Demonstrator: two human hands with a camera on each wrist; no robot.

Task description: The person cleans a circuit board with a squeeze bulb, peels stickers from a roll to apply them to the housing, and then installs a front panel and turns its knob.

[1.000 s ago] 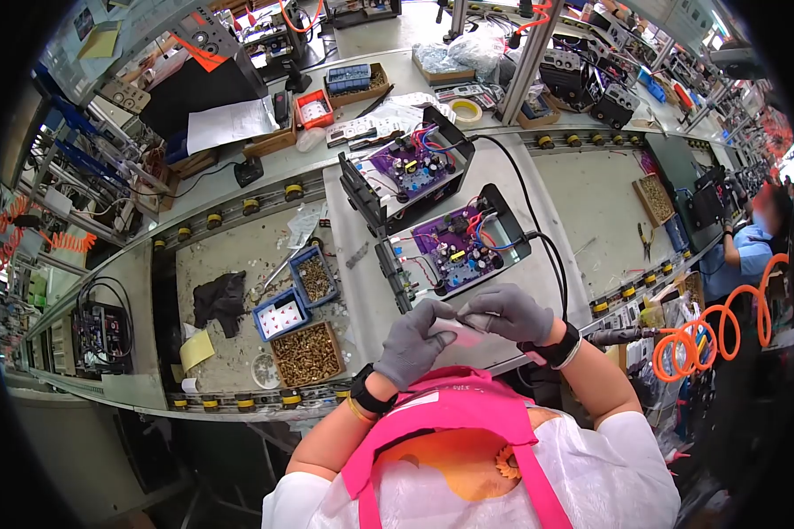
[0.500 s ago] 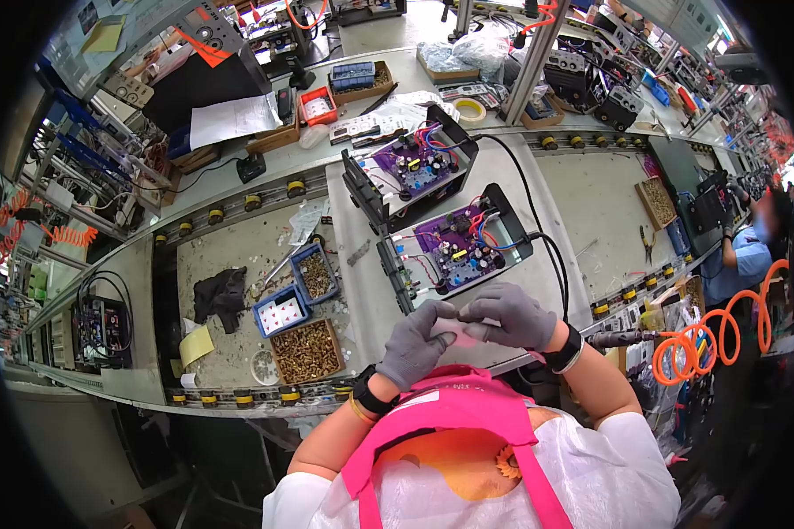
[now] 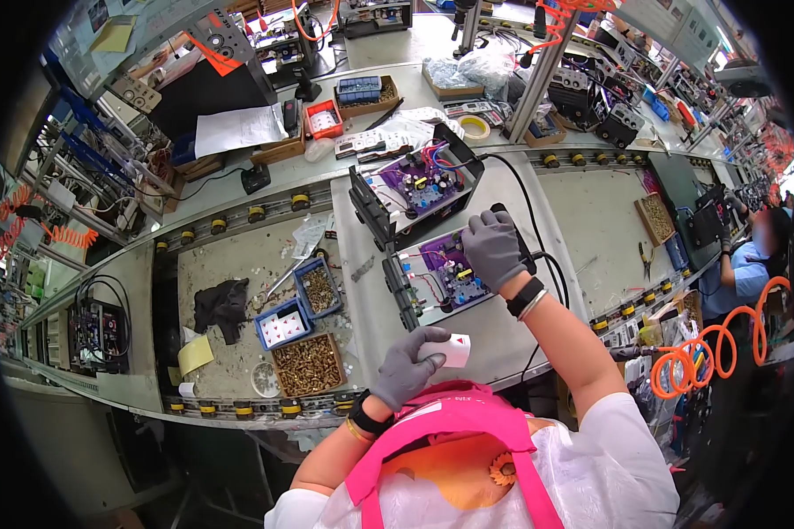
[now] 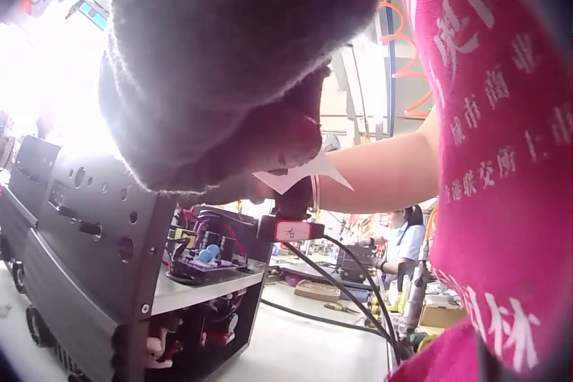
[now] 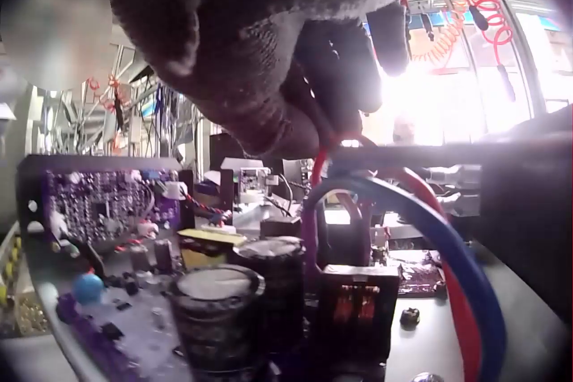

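My gloved left hand [image 3: 406,368] pinches a white label sheet [image 3: 454,351] with a red triangle, low in front of the pink apron; its pointed corner [image 4: 309,174] shows below the glove in the left wrist view. The gloved right hand [image 3: 492,247] reaches over the nearer black metal chassis [image 3: 403,295], covering the rear of its purple circuit board [image 3: 459,282]. In the right wrist view, the right fingers [image 5: 277,131] hang close above thick blue wire [image 5: 448,239] and red wire, behind tall capacitors [image 5: 218,301]. I cannot tell whether they pinch something.
A second open chassis [image 3: 463,189] stands just behind the first. Black cables [image 3: 556,264] run along the right. To the left lie a blue box of triangle labels [image 3: 284,326], a blue screw bin [image 3: 318,286] and a box of brass parts [image 3: 309,366]. An orange coiled hose [image 3: 715,331] hangs right.
Both hands were together at the label sheet. The right has left it and moved forward over the nearer chassis; the left keeps the sheet, now turned so a red triangle shows.
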